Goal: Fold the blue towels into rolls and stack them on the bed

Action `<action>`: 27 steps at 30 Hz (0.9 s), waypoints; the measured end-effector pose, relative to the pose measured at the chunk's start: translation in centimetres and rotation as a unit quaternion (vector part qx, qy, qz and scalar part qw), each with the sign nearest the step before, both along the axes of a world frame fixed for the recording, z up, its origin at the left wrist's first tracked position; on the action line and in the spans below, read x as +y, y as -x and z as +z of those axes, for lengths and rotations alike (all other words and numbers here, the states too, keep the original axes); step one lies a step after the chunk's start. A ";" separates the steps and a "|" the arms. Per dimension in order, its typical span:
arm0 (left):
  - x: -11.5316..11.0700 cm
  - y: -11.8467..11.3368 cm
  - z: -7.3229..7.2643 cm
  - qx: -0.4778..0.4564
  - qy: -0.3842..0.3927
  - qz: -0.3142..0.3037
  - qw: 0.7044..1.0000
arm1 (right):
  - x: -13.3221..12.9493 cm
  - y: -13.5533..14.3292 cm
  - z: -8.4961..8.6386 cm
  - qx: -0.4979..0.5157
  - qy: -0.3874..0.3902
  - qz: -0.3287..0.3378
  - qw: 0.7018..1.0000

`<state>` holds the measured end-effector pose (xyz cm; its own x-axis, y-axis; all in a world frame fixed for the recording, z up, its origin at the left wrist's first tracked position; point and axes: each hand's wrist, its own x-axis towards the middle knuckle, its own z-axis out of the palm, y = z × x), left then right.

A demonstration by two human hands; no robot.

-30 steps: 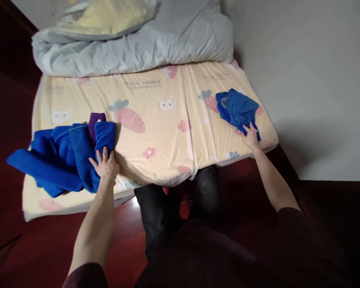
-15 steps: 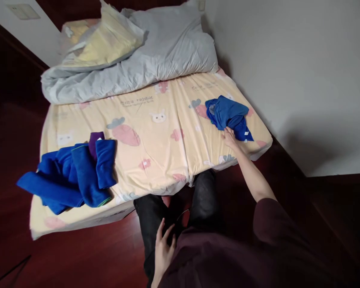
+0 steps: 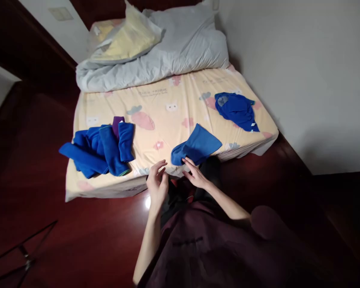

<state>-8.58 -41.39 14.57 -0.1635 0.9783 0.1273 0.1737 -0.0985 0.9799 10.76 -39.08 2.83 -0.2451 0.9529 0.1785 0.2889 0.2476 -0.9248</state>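
A lighter blue towel (image 3: 200, 143) lies partly bunched at the front edge of the bed (image 3: 156, 120). My right hand (image 3: 195, 175) has its fingertips on the towel's near left end, gripping it. Just left of it, my left hand (image 3: 157, 182) hovers by the bed edge with fingers apart and nothing in them. To the right, a crumpled pile of darker blue towels (image 3: 238, 112) with small white tags rests on the sheet. Several folded blue towels (image 3: 91, 150) overlap at the left, and a purple towel (image 3: 117, 126) shows among them.
A grey quilt (image 3: 180, 44) and a yellowish pillow (image 3: 135, 38) are heaped at the far end of the bed. A white wall (image 3: 303, 80) stands close on the right. Thin black stand legs (image 3: 25, 256) are on the dark red floor at lower left.
The lighter blue towel has come off the right pile and moved left and nearer, with my right hand. My left hand has risen from my lap to the bed edge. The view has shifted.
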 end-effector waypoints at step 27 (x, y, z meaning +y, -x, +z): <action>-7.5 5.2 -1.9 -0.351 0.279 0.024 0.894 | -6.6 5.1 -4.5 -0.117 -0.010 -0.135 0.984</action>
<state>-13.81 -48.85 12.69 -0.0557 0.8472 -0.5283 -0.5119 0.4300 0.7437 5.61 -45.67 -1.63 -0.0202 0.9857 0.1671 0.5516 0.1504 -0.8205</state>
